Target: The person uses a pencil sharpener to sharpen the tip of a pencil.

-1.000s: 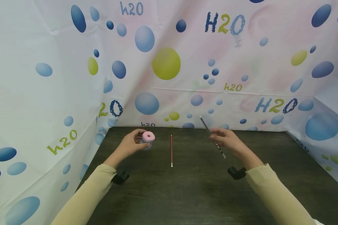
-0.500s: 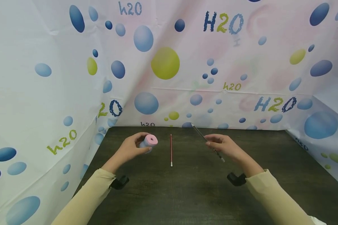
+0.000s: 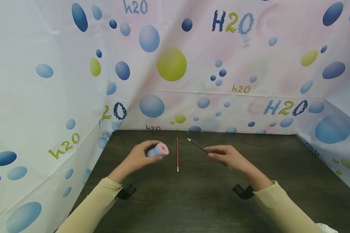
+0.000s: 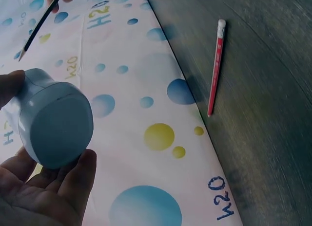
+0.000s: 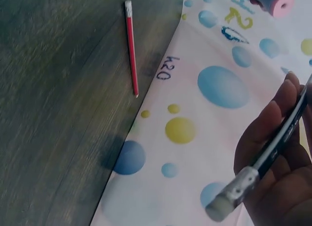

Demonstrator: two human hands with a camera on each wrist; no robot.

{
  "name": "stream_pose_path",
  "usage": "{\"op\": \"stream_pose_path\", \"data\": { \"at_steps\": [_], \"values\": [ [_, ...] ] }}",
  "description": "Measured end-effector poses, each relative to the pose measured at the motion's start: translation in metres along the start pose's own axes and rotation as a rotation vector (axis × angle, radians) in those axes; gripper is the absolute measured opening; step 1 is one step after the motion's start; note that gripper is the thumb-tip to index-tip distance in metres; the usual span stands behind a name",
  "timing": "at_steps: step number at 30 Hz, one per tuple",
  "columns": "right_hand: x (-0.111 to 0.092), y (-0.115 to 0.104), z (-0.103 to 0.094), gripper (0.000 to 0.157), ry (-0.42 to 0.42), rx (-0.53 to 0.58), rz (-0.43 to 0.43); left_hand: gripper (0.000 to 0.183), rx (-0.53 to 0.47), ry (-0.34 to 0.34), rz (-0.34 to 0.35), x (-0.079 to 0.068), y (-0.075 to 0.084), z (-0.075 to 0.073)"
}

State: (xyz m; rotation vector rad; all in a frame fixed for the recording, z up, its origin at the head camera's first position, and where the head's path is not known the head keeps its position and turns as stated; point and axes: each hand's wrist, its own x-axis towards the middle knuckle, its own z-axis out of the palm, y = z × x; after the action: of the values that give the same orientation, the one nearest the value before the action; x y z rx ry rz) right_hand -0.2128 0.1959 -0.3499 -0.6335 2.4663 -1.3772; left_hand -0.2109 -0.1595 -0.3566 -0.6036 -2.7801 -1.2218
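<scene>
In the head view my left hand [image 3: 140, 156] holds a pencil sharpener [image 3: 155, 150] with a light blue body and a pink top with a small hole. Its top tilts toward the right hand, and the smooth blue base [image 4: 61, 123] faces the left wrist camera. Between finger and thumb, my right hand [image 3: 227, 156] pinches a dark pencil [image 3: 197, 145], whose pale tip points up and left toward the sharpener, a gap apart. The pencil's white eraser end [image 5: 233, 194] shows large in the right wrist view. Between the hands, a red pencil [image 3: 177, 155] lies on the table.
The dark wooden table [image 3: 175, 204] ends at a white sheet [image 3: 245, 110] printed with bubbles and "H2O", which rises behind it and on both sides. Each wrist carries a black camera mount [image 3: 243, 191].
Both hands have come lower and closer together. The sharpener has tipped over to the right, and the dark pencil has swung flatter, its tip moving down and left.
</scene>
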Motion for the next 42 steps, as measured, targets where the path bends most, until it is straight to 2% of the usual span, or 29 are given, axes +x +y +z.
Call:
{"op": "stream_pose_path", "data": {
  "at_steps": [8,21,29,33,38,42],
  "values": [
    [-0.002,-0.005,0.013,0.039,-0.042,-0.061,-0.092,0.054,0.005,-0.051,0.036,-0.005,0.009,0.005],
    [0.001,-0.013,0.022,0.032,-0.031,-0.160,-0.117,0.053,0.033,-0.085,0.112,-0.005,0.015,0.010],
    [0.002,-0.017,0.024,0.027,0.012,-0.315,-0.199,0.051,0.036,-0.129,0.144,-0.002,0.021,0.012],
    [0.002,-0.021,0.026,0.026,0.030,-0.385,-0.213,0.050,0.034,-0.153,0.150,-0.002,0.021,0.012],
    [0.002,-0.024,0.031,0.021,0.077,-0.484,-0.229,0.052,0.031,-0.171,0.127,-0.002,0.021,0.015],
    [0.002,-0.024,0.038,0.016,0.156,-0.607,-0.346,0.052,-0.044,-0.172,0.060,-0.001,0.018,0.020]
  ]
}}
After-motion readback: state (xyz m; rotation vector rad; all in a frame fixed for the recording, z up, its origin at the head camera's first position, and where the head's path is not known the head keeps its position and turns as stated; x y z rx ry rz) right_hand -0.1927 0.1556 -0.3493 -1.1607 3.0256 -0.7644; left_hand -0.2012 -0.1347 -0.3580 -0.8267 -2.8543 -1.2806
